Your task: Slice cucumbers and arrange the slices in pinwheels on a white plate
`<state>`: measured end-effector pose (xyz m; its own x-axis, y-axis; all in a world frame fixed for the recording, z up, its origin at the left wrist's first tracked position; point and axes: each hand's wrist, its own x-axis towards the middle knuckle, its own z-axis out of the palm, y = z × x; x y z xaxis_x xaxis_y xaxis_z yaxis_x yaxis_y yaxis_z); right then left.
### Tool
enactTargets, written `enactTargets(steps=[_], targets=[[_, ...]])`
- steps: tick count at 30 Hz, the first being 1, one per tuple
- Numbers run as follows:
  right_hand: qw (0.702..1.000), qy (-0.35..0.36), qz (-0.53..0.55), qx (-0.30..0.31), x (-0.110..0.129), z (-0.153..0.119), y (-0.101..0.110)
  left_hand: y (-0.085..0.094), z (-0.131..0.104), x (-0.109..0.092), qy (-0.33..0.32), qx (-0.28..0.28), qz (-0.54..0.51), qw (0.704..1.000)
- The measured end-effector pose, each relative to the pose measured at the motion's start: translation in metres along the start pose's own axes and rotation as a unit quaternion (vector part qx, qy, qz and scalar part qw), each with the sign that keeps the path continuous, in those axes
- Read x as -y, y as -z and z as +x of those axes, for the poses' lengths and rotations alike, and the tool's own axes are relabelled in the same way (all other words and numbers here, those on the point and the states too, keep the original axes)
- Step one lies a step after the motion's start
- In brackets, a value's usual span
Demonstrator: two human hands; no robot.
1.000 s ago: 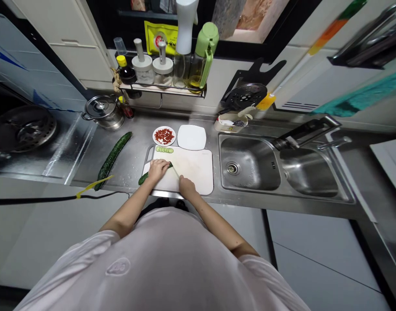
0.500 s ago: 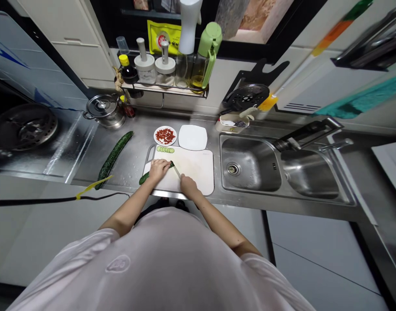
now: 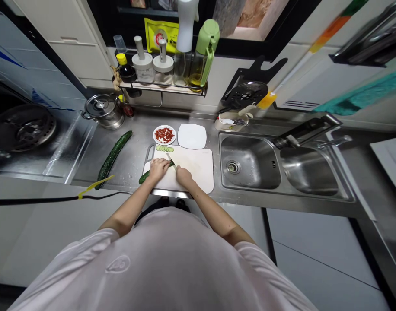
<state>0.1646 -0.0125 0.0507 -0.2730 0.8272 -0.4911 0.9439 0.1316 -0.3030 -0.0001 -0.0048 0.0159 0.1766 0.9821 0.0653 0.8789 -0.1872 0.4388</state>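
Note:
A cut cucumber (image 3: 144, 177) lies slantwise on the white cutting board (image 3: 198, 170), and my left hand (image 3: 158, 168) is closed over it near its cut end. My right hand (image 3: 184, 176) grips the handle of a knife (image 3: 172, 160), whose blade lies against the cucumber's right end, just beyond my left fingertips. A short row of cucumber slices (image 3: 164, 148) rests at the board's upper left. Most of the cucumber's middle is hidden under my left hand.
Behind the board stand a plate of chopped red pieces (image 3: 164, 135) and a white square plate (image 3: 192, 136). A whole cucumber (image 3: 113, 159) lies to the left, near a steel pot (image 3: 103, 111). The double sink (image 3: 250, 166) is on the right.
My right hand has pushed the knife forward and to the left, so more blade shows past the cucumber. My left hand keeps its place on the cucumber.

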Motion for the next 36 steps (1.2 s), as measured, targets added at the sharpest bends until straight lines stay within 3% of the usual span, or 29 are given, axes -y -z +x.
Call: enactTargets(steps=[6, 11, 15, 19, 23, 28, 31, 36], targets=[[1.000, -0.013, -0.023, -0.016, -0.015, -0.007, 0.003, 0.002, 0.002, 0.002, 0.019, -0.014, -0.036, 0.999], [0.994, -0.030, -0.066, -0.078, -0.033, -0.023, 0.015, 0.004, 0.000, 0.006, 0.060, -0.070, -0.115, 0.989], [0.981, -0.029, -0.105, -0.160, -0.043, -0.039, 0.029, 0.008, 0.004, 0.010, 0.134, -0.126, -0.239, 0.953], [0.965, -0.006, -0.120, -0.232, -0.052, -0.050, 0.038, 0.020, 0.013, 0.008, 0.169, -0.138, -0.354, 0.909], [0.957, 0.000, -0.119, -0.265, -0.058, -0.055, 0.036, 0.037, 0.020, -0.005, 0.108, -0.098, -0.394, 0.907], [0.953, 0.017, -0.120, -0.278, -0.059, -0.055, 0.029, 0.054, 0.020, -0.030, 0.010, -0.030, -0.286, 0.958], [0.954, 0.032, -0.119, -0.275, -0.056, -0.056, 0.025, 0.056, 0.018, -0.039, -0.037, 0.008, -0.208, 0.977], [0.958, 0.051, -0.114, -0.258, -0.055, -0.058, 0.020, 0.050, 0.015, -0.041, -0.061, 0.057, -0.151, 0.985]])
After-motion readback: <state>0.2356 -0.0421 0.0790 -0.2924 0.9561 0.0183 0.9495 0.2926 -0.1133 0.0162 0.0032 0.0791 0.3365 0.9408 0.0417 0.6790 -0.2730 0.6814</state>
